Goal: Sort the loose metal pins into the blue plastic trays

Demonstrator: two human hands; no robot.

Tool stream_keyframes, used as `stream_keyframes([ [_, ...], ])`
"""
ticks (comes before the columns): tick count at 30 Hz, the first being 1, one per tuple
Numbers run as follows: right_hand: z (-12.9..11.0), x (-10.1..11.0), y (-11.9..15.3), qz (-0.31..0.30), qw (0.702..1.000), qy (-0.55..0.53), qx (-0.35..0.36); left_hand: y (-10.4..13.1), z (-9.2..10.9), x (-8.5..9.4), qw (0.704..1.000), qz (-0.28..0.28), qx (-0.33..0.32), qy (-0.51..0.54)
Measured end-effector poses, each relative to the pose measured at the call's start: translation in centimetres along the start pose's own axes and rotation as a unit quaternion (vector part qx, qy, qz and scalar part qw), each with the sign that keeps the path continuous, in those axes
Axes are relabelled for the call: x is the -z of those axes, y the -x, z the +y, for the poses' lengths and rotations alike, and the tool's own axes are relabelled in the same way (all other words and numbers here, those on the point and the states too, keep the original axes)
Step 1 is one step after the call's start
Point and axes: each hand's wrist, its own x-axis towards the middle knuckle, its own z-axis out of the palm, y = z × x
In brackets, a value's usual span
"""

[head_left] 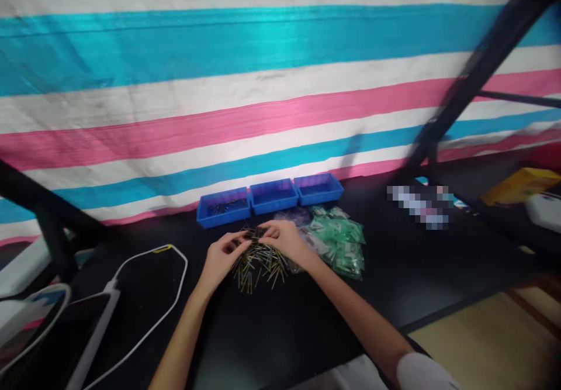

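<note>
A loose heap of thin metal pins [258, 261] lies on the black table, silver and brassy in colour. My left hand [222, 256] is at the heap's upper left, its thumb and forefinger curled together over some pins. From the right, my right hand [284, 239] reaches the top of the heap, fingers pinched on pins close to the left fingertips. Just behind the hands stand three blue trays in a row; the left tray [223, 219] holds a few thin pins. Green plastic packets [344, 241] are piled right of my right hand.
A white cable [182, 285] loops at the left beside a tablet-like device [94, 343]. Black frame bars rise on both sides, before a striped sheet [263, 109]. A yellow box [519, 190] lies far right; a blurred-out item [418, 206] is nearer.
</note>
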Motion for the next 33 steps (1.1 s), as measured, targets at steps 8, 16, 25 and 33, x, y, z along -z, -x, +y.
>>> stream_keyframes([
  [8, -0.8, -0.8, 0.5, -0.018, 0.992, -0.123, -0.018, 0.5, 0.3, -1.0, 0.997, 0.046, 0.012, 0.067],
  [16, -0.8, -1.3, 1.1, -0.065, 0.991, -0.117, -0.024, 0.6, 0.5, -1.1, 0.993, 0.07, 0.012, 0.092],
  [25, -1.4, -1.6, 0.7, -0.024, 0.992, -0.117, -0.03, 0.4, 0.6, -0.4, 0.99, 0.031, -0.002, 0.134],
  [33, -3.1, -1.7, -2.3, -0.021, 0.97, -0.209, -0.119, 0.0, 0.0, 3.0, 0.985, 0.149, -0.011, 0.081],
])
